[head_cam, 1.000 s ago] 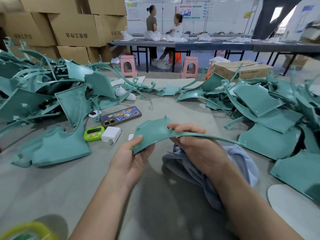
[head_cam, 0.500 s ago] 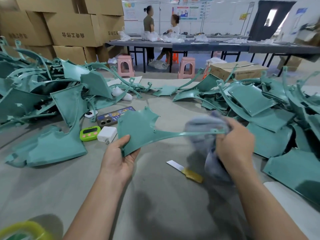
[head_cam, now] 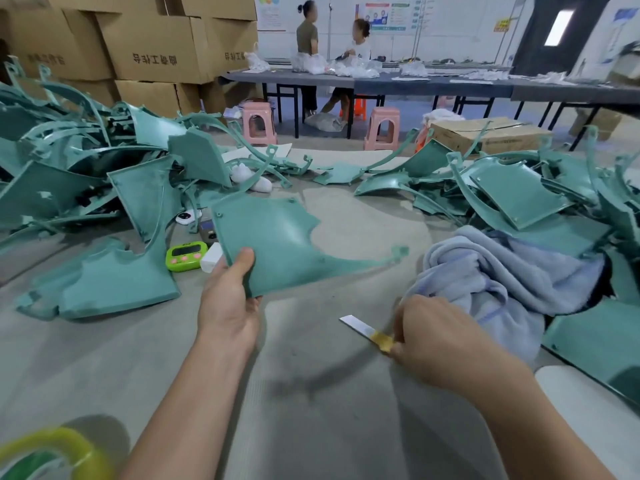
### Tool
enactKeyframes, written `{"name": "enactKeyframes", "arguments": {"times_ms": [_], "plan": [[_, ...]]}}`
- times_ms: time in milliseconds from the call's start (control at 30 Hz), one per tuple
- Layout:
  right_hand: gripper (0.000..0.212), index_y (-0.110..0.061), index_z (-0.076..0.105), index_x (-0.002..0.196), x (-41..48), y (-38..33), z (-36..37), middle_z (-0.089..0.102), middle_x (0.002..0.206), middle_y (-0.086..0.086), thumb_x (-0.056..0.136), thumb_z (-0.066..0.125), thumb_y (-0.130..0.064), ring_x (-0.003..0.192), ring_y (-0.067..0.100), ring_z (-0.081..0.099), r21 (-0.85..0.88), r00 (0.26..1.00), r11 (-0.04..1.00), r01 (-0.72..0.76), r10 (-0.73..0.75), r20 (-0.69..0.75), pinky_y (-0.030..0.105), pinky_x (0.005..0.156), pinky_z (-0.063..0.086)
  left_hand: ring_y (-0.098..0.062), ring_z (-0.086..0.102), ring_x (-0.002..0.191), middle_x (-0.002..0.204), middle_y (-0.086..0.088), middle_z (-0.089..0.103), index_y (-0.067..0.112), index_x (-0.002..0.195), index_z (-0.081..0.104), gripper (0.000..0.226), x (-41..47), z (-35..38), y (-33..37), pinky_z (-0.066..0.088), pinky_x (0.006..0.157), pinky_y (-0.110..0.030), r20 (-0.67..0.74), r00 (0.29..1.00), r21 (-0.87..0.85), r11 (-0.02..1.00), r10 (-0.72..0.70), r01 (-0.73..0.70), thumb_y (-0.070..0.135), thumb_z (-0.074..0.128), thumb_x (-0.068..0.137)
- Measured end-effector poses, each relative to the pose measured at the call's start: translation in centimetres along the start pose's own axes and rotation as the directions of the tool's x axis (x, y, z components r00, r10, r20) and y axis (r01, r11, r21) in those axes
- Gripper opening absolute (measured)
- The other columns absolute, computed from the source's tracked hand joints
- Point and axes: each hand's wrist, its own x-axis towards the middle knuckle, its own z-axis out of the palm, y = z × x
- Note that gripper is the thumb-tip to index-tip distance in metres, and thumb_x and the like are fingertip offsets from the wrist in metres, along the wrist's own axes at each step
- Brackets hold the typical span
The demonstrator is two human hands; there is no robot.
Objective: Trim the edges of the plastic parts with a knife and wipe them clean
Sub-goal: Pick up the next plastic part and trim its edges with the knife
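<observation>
Teal curved plastic part [head_cam: 277, 244], gripped by the left hand [head_cam: 228, 306], tapers rightward. The right hand [head_cam: 436, 337] pinches the yellow-handled flat knife [head_cam: 363, 330] below it.

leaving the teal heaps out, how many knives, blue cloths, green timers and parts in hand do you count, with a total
knife: 1, pinched by the right hand
cloth: 1
timer: 1
part: 1, held by the left hand
total: 4
</observation>
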Motion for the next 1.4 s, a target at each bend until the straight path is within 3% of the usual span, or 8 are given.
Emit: {"name": "enactKeyframes", "arguments": {"times_ms": [167,300,433,600,833,1067,1233,1400], "plan": [[0.009,-0.014,0.062,0.077,0.5,0.1,0.8,0.06,0.072,0.001,0.083,0.064,-0.019,0.067,0.02,0.053,-0.018,0.995,0.998,0.061,-0.06,0.075,0.028,0.06,0.043,-0.015,0.075,0.079,0.094,-0.001,0.079,0.016,0.107,0.071,0.031,-0.5,0.4,0.0,0.058,0.06,-0.024,0.13,0.992,0.093,0.996,0.0,-0.012,-0.005,0.052,0.095],[0.007,-0.018,0.064,0.071,1.0,1.6,0.3,0.065,0.066,-0.005,0.078,0.067,-0.017,0.058,0.008,0.052,0.208,0.984,0.964,0.167,-0.176,0.027,0.024,0.055,0.044,-0.017,0.072,0.07,0.087,-0.004,0.078,0.01,0.1,0.073,0.042,-0.4,-0.1,0.4,0.054,0.054,-0.021,0.163,0.987,0.235,0.971,0.002,-0.041,-0.018,0.05,0.079],[0.02,-0.014,0.063,0.07,1.5,2.2,-0.4,0.069,0.063,-0.003,0.086,0.073,-0.007,0.051,0.009,0.05,0.785,0.979,0.596,0.167,-0.193,-0.062,0.02,0.049,0.04,-0.014,0.067,0.065,0.076,0.001,0.076,0.005,0.087,0.074,0.036,0.1,-1.0,-0.2,0.049,0.052,-0.02,0.167,0.986,0.576,0.81,0.017,-0.111,-0.014,0.058,0.06],[0.027,-0.015,0.063,0.067,2.6,1.2,1.1,0.068,0.066,0.021,0.077,0.066,0.011,0.045,0.022,0.042,0.947,0.994,0.309,0.086,0.044,-0.105,0.027,0.045,0.034,-0.013,0.066,0.067,0.075,0.005,0.076,0.022,0.075,0.076,0.041,0.5,-1.6,-1.4,0.056,0.062,-0.03,0.056,0.988,0.639,0.756,0.141,-0.144,0.001,0.053,0.048],[0.022,-0.02,0.061,0.067,2.6,-0.1,2.7,0.066,0.056,-0.009,0.089,0.065,-0.02,0.052,0.004,0.055,0.684,0.942,0.723,0.097,0.155,-0.297,0.017,0.052,0.039,-0.012,0.062,0.072,0.074,0.011,0.072,0.021,0.081,0.075,0.035,2.3,-2.6,-2.0,0.047,0.062,-0.026,-0.141,0.949,0.696,0.71,0.282,-0.107,-0.005,0.055,0.068],[0.036,-0.012,0.058,0.059,2.6,-0.6,3.0,0.058,0.051,-0.002,0.093,0.063,-0.021,0.047,0.006,0.047,0.698,0.951,0.708,0.108,0.132,-0.281,0.024,0.05,0.04,-0.002,0.066,0.08,0.078,0.013,0.074,0.025,0.048,0.066,0.055,1.3,-2.0,-2.3,0.046,0.072,-0.019,0.117,0.932,0.661,0.673,0.344,-0.332,-0.021,0.052,0.073],[0.031,-0.006,0.058,0.066,2.8,-0.9,3.2,0.06,0.059,0.008,0.092,0.063,-0.023,0.053,0.02,0.051,0.626,0.957,0.775,0.085,0.11,-0.267,0.041,0.058,0.045,-0.016,0.066,0.089,0.09,-0.004,0.073,0.016,0.054,0.062,0.05,0.1,-1.8,-1.4,0.045,0.075,-0.014,0.319,0.837,0.626,0.563,0.446,-0.539,-0.03,0.049,0.068],[0.023,-0.01,0.064,0.069,3.5,1.5,2.0,0.065,0.065,0.008,0.091,0.058,-0.016,0.063,0.032,0.053,0.419,0.871,0.887,-0.192,0.351,-0.344,0.034,0.059,0.038,0.0,0.064,0.085,0.09,-0.006,0.071,0.008,0.055,0.061,0.044,-0.5,-2.2,-0.9,0.044,0.078,-0.015,0.296,0.834,0.614,0.576,0.465,-0.539,-0.031,0.047,0.07]]}}
